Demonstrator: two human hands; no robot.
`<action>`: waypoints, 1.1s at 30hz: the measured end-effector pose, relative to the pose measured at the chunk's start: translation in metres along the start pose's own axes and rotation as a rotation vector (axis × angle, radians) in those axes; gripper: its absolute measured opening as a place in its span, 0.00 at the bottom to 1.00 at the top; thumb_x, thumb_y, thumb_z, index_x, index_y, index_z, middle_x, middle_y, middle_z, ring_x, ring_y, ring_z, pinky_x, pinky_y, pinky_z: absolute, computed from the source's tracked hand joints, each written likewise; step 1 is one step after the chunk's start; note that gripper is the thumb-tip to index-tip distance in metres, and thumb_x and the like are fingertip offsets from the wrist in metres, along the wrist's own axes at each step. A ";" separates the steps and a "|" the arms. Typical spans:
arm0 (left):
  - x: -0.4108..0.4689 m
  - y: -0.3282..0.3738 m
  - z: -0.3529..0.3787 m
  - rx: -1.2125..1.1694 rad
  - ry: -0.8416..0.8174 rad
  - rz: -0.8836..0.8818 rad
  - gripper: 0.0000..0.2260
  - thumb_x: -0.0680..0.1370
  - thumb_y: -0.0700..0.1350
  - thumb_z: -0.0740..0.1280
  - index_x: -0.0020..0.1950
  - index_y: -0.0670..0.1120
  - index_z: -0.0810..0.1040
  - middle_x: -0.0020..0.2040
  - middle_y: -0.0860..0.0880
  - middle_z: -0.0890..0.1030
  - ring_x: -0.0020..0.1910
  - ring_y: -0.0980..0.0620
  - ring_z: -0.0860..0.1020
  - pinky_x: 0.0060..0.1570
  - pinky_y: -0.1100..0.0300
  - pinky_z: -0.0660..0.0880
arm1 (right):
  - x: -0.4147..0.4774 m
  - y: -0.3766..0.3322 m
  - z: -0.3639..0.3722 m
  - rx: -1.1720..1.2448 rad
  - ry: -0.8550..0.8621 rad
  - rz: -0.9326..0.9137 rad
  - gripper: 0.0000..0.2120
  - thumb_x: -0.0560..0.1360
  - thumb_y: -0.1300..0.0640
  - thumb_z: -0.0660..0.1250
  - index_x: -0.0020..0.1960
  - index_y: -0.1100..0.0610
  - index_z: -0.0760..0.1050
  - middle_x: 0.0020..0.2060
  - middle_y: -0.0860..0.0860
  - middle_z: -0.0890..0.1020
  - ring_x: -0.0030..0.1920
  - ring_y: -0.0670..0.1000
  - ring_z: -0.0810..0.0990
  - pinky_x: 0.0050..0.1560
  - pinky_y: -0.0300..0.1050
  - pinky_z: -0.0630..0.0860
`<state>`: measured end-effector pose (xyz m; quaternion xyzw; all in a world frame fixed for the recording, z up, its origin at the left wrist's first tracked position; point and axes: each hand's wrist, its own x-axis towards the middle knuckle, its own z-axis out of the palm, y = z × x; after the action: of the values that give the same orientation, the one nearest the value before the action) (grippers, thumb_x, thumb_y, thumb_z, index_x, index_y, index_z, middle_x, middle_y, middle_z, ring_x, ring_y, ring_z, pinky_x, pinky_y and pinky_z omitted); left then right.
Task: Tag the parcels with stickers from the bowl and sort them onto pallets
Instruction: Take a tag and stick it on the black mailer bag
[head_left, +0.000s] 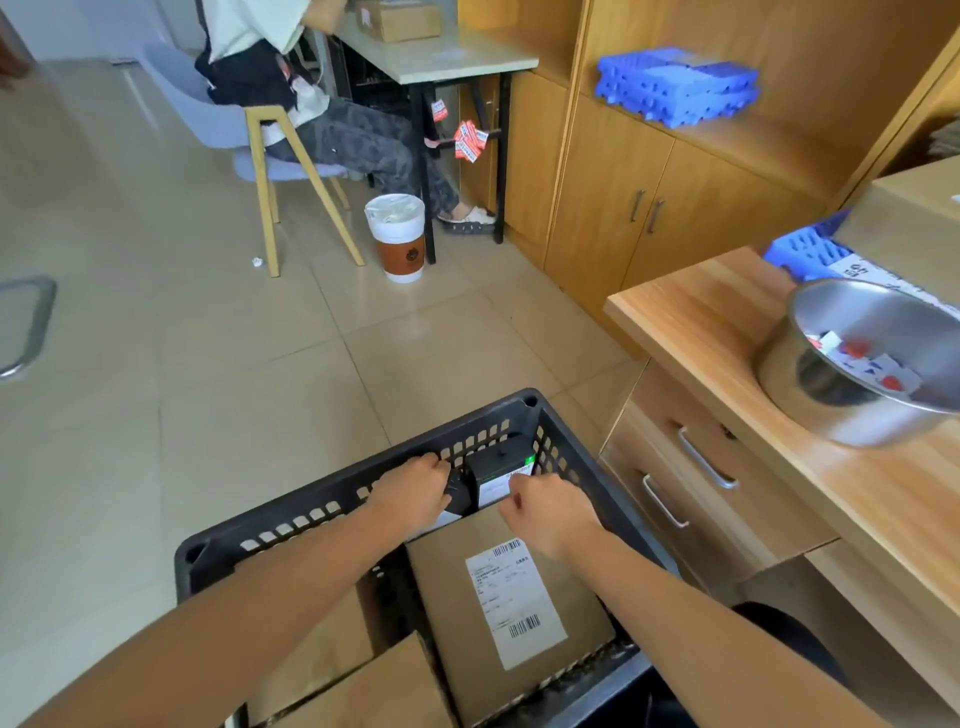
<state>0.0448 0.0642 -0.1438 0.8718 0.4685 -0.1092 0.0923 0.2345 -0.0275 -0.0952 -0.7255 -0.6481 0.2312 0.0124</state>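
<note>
Near end of the crate (322, 499): a labelled cardboard parcel (511, 608). Just past it, at the crate's far end, a small black box (496, 475) stands on end between both hands. The right hand (553, 512) is closer and pinches its top. The left hand (415, 493) is curled alongside, can't tell if it's gripping. The sticker bowl (800, 395) is off to the crate's right.

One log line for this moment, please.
stage: pick | left hand, right hand: gripping black parcel | place: crate | stickers: in bowl, untouched
</note>
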 end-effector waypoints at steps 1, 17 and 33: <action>0.002 0.001 0.004 0.020 -0.008 -0.012 0.16 0.82 0.49 0.65 0.68 0.44 0.72 0.62 0.46 0.75 0.62 0.45 0.76 0.58 0.49 0.77 | 0.002 0.001 0.002 0.006 -0.010 0.000 0.12 0.78 0.50 0.56 0.50 0.55 0.74 0.42 0.53 0.81 0.40 0.55 0.78 0.41 0.46 0.76; -0.024 0.036 -0.093 -0.156 0.344 0.271 0.08 0.82 0.46 0.64 0.60 0.48 0.79 0.50 0.49 0.78 0.54 0.48 0.74 0.50 0.52 0.73 | -0.009 0.007 -0.042 0.301 0.109 -0.161 0.27 0.76 0.46 0.71 0.72 0.50 0.71 0.61 0.52 0.76 0.59 0.51 0.76 0.60 0.49 0.75; -0.063 0.191 -0.252 -0.489 0.431 0.557 0.15 0.81 0.55 0.65 0.65 0.51 0.76 0.59 0.56 0.78 0.55 0.57 0.76 0.50 0.62 0.70 | -0.194 0.074 -0.206 0.478 0.653 0.054 0.15 0.79 0.57 0.68 0.35 0.46 0.71 0.29 0.41 0.76 0.32 0.39 0.74 0.32 0.34 0.64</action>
<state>0.1971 -0.0238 0.1263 0.9205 0.2357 0.2189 0.2220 0.3656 -0.1647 0.1274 -0.7543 -0.5186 0.1332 0.3799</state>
